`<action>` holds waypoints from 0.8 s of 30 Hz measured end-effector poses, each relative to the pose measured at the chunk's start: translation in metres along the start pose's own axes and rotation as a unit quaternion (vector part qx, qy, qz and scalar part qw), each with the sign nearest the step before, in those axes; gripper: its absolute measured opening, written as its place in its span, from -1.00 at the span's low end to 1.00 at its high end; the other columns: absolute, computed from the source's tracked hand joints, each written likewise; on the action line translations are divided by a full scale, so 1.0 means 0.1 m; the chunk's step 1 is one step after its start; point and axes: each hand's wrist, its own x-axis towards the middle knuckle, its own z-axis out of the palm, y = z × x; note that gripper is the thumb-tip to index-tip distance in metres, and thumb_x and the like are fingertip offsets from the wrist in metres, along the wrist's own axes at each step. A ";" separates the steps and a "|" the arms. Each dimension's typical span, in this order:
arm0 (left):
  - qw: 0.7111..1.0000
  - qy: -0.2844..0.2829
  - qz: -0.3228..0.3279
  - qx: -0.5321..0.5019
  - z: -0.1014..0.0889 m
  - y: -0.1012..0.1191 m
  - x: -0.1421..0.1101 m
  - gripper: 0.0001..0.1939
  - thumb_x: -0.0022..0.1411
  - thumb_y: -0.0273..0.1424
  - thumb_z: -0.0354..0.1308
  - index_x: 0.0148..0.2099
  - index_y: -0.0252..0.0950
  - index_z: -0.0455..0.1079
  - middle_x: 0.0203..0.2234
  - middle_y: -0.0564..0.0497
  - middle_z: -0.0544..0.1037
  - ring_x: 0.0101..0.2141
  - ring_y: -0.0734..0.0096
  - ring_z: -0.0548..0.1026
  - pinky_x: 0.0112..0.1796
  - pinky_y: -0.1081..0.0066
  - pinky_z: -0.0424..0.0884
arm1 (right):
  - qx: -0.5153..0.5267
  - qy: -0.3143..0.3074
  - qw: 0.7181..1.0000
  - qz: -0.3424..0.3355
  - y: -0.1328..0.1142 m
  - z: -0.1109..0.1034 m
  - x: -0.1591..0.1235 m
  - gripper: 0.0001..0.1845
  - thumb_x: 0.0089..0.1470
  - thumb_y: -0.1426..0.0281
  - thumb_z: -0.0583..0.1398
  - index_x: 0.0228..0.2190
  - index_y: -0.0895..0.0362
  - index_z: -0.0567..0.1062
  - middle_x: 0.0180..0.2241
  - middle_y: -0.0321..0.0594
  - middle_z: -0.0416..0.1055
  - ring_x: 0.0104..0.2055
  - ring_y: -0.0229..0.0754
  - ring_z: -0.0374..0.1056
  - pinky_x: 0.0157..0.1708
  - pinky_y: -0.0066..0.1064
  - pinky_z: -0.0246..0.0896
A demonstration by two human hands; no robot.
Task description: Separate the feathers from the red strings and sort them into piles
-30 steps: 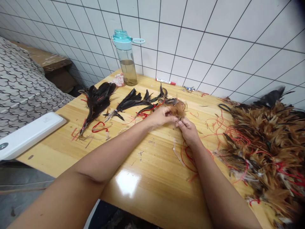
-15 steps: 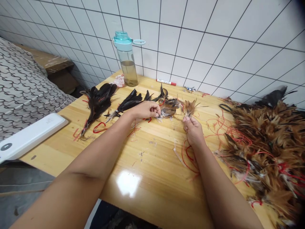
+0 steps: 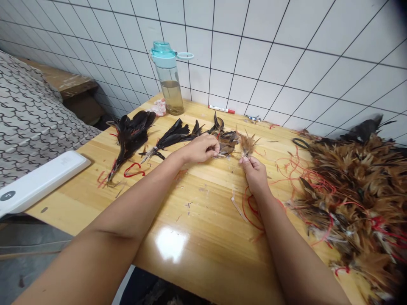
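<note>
My right hand (image 3: pixel 255 173) is closed on the base of a small tuft of brown feathers (image 3: pixel 247 144), whose tips fan upward. To its left my left hand (image 3: pixel 203 148) is curled with fingertips pinched at the edge of a small pile of brown feathers (image 3: pixel 227 146) on the table. Whatever lies between those fingertips is too small to make out. Beyond and left of that hand are a bundle of black feathers (image 3: pixel 171 134) with a pale bound end and a larger dark bundle (image 3: pixel 132 131). A curled dark feather (image 3: pixel 218 123) lies behind the pile.
A big heap of brown feathers (image 3: pixel 359 182) with red strings (image 3: pixel 314 176) covers the table's right side. Black-handled scissors, partly buried, show one loop (image 3: pixel 300 143). A water bottle (image 3: pixel 171 84), a red-capped marker (image 3: pixel 221 109) and a white device (image 3: pixel 44 182) are around the table (image 3: pixel 197 245).
My hands, together at a brown tuft a second ago, have parted. The left went to the feather pile; the right kept the tuft, moving right and then slightly back left.
</note>
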 end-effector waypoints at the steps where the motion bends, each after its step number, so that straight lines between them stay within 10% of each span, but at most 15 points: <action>1: 1.000 -0.003 -0.008 -0.012 0.01 0.06 0.01 -0.89 0.11 -0.49 0.04 -0.33 -0.32 0.39 -0.39 0.00 0.48 -0.31 0.40 0.36 -0.19 0.42 0.21 | -0.004 0.014 1.000 0.004 -0.01 0.01 0.00 -0.68 0.11 0.15 0.09 -0.50 0.10 0.44 -0.50 -0.28 0.39 -0.39 -0.21 0.29 -0.29 -0.36 0.15; 24: 0.978 0.051 0.119 0.160 0.31 0.35 0.09 -0.81 0.31 -0.41 -0.03 -0.29 -0.35 0.38 -0.36 -0.10 0.48 -0.30 0.33 0.40 -0.23 0.37 0.30 | -0.110 -0.101 0.986 -0.079 0.01 0.04 0.03 -0.76 0.09 0.35 0.12 -0.51 0.07 0.54 -0.46 -0.23 0.41 -0.32 -0.17 0.33 -0.24 -0.35 0.19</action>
